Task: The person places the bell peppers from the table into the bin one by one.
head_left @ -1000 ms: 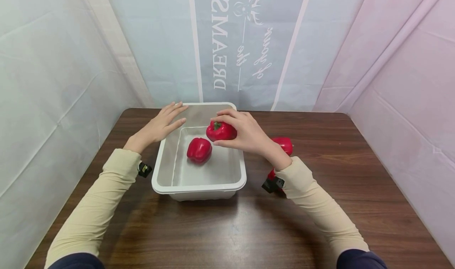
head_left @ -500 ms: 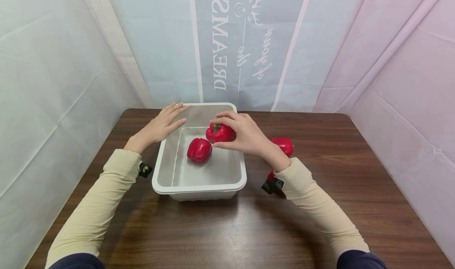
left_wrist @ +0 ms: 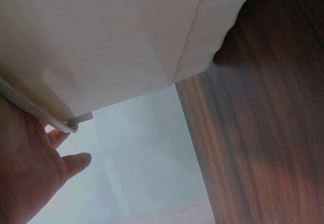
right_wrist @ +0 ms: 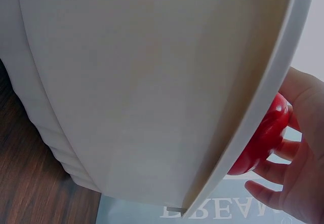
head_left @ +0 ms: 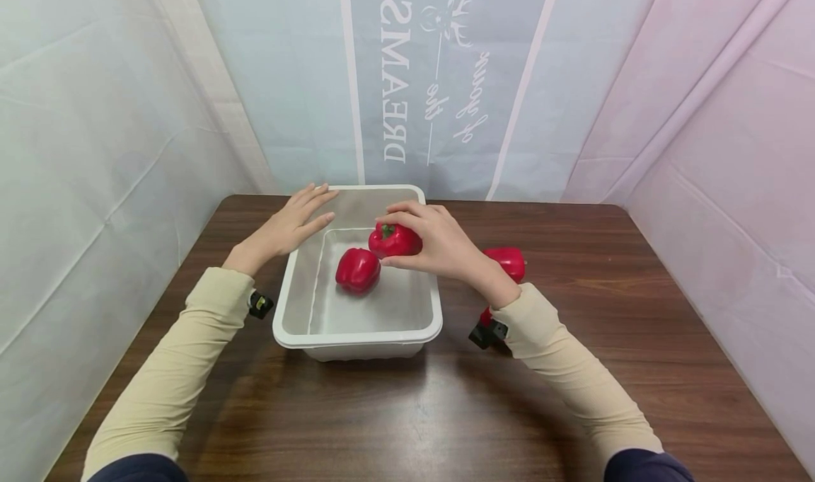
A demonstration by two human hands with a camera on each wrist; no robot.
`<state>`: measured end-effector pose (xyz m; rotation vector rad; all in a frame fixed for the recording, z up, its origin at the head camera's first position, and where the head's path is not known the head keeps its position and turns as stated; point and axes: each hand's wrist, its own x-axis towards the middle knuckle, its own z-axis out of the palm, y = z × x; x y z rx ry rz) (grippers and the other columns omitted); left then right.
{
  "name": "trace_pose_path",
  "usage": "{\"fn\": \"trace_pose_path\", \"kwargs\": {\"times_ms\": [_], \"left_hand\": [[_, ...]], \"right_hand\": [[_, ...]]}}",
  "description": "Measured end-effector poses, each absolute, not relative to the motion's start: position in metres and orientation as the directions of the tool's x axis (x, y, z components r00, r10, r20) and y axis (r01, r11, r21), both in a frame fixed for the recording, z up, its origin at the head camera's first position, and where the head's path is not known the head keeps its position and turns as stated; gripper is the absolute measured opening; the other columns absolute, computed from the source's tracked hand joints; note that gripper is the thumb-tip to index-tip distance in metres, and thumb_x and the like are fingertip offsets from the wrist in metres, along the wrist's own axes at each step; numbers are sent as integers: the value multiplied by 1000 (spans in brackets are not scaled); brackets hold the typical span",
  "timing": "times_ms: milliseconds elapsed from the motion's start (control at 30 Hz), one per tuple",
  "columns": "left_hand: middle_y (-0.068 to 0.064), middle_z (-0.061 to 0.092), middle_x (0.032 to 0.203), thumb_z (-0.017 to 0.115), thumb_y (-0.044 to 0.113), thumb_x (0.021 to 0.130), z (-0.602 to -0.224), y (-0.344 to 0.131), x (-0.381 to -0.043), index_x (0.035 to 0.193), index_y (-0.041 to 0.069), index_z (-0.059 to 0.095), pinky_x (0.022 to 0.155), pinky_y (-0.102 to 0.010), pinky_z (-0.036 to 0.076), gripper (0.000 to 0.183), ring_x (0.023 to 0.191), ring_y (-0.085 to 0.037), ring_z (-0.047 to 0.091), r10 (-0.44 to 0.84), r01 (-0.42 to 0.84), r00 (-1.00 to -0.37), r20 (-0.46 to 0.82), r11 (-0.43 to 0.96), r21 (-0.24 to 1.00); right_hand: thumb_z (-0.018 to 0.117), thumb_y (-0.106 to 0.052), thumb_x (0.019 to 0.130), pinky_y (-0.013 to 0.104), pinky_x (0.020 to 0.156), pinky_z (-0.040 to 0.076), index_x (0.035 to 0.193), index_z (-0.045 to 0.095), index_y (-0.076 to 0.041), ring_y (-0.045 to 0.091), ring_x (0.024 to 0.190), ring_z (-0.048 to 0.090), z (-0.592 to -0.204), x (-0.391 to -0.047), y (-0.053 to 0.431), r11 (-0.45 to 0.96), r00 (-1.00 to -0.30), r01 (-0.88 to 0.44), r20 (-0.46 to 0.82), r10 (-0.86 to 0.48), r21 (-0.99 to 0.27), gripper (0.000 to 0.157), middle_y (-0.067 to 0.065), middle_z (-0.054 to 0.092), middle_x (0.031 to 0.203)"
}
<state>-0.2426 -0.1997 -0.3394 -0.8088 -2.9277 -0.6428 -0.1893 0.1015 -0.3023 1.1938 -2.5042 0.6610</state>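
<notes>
My right hand (head_left: pixel 436 241) grips a red bell pepper (head_left: pixel 392 241) from the right side, its green stem showing, over the right part of a white plastic tub (head_left: pixel 356 338). In the right wrist view the tub's wall hides part of that pepper (right_wrist: pixel 266 138). A second red bell pepper (head_left: pixel 358 270) lies on the tub's floor, left of the held one. On the tub's left rim rests my left hand (head_left: pixel 283 224), fingers straight and spread. The left wrist view shows the same hand (left_wrist: pixel 30 163) at the rim, holding nothing that I can see.
Another red bell pepper (head_left: pixel 507 262) lies on the dark wooden table (head_left: pixel 605 312) right of the tub, partly behind my right wrist. Something red shows beneath the right wrist camera (head_left: pixel 489 332). A printed cloth (head_left: pixel 439 78) hangs behind the table, with pale cloths at both sides.
My right hand and its pepper have sunk very slightly toward the tub. The left hand and the pepper in the tub stay where they were.
</notes>
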Motion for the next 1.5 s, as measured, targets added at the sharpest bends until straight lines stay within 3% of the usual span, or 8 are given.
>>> {"fn": "trace_pose_path", "kwargs": {"times_ms": [1033,1500], "left_hand": [[-6,15,155,33,53,96,-341,-201,-244,148,26,24,112,-55,7,59,144,-26,1,480,493,-867,136,781,384],[-3,13,156,32,54,96,-341,-199,-243,148,27,23,112,-55,7,59,144,-25,0,478,489,-868,133,778,394]], "right_hand": [[73,-49,74,38,95,37,122,60,-23,11,112,51,-307,-190,98,549,-617,-786,419,-666,-285,56,-2,55,124],[66,-41,84,38,94,39,122,61,-20,11,113,52,-301,-190,99,526,-608,-793,463,-645,-308,44,-2,58,121]]}}
